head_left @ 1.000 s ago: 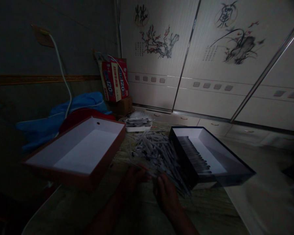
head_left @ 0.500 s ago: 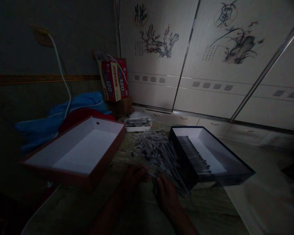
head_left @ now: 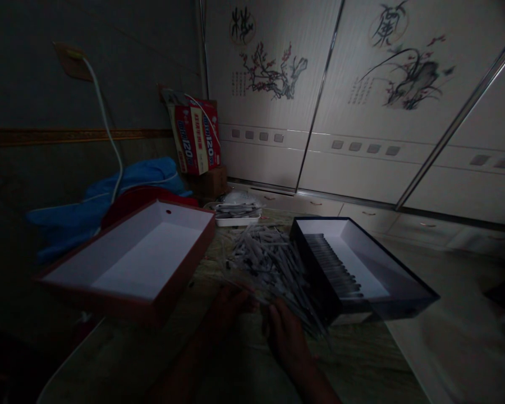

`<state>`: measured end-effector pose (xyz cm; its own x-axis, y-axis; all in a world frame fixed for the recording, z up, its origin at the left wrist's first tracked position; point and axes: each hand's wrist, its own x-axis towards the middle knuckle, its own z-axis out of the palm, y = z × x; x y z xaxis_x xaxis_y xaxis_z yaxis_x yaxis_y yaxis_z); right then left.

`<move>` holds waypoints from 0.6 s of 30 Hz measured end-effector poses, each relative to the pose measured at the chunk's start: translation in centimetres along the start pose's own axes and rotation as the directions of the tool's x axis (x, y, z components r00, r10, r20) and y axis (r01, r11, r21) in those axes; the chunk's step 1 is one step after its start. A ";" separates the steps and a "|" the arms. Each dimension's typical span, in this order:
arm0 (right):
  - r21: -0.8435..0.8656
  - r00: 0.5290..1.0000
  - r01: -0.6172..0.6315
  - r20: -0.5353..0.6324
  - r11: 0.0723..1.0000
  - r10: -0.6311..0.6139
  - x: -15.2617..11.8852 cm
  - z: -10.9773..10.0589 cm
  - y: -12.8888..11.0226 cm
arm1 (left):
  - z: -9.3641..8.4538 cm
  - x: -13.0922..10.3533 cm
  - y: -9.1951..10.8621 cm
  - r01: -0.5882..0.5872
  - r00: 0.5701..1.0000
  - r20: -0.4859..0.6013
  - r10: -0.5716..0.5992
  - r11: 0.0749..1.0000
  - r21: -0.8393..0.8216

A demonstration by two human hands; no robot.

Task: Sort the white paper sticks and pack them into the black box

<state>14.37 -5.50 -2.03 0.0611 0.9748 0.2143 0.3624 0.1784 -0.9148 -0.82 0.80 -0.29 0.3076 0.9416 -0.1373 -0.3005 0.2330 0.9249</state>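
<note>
Grey sticks (head_left: 266, 253) lie beside the right hand (head_left: 285, 332); grip curled, contents unclear.

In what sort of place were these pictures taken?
Probably a room in a home: painted, wardrobe-like doors, drawers beneath them, and a table with a pile of thin sticks.

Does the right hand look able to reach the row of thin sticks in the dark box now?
Probably yes: the right hand is near the dark box, whose open top leaves the row of thin sticks uncovered. It would likely need to lift over the box's wall.
</note>
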 end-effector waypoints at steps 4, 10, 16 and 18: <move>0.018 1.000 0.013 -0.002 1.000 -0.013 -0.2 -0.3 0.0 | 0.0 -0.1 0.0 -0.015 1.000 0.024 0.015 1.000 0.013; -0.099 0.996 0.059 -0.067 0.993 -0.066 -0.1 -0.6 -0.7 | 0.1 -0.3 0.2 -0.049 0.998 0.048 0.044 0.993 0.106; -0.227 0.966 0.222 -0.079 0.948 -0.245 0.0 -0.2 0.1 | 0.6 -0.4 -0.5 -0.158 0.982 0.156 0.110 0.924 0.348; -0.228 0.966 0.217 -0.092 0.949 -0.243 0.1 0.0 0.5 | 0.6 -0.2 -0.8 -0.182 0.983 0.095 0.156 0.896 0.405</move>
<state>14.60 -5.31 -2.45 0.0569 0.8858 0.4605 0.5696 0.3500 -0.7437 -0.06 0.26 -0.79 0.3417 0.9388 0.0431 0.0406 -0.0606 0.9973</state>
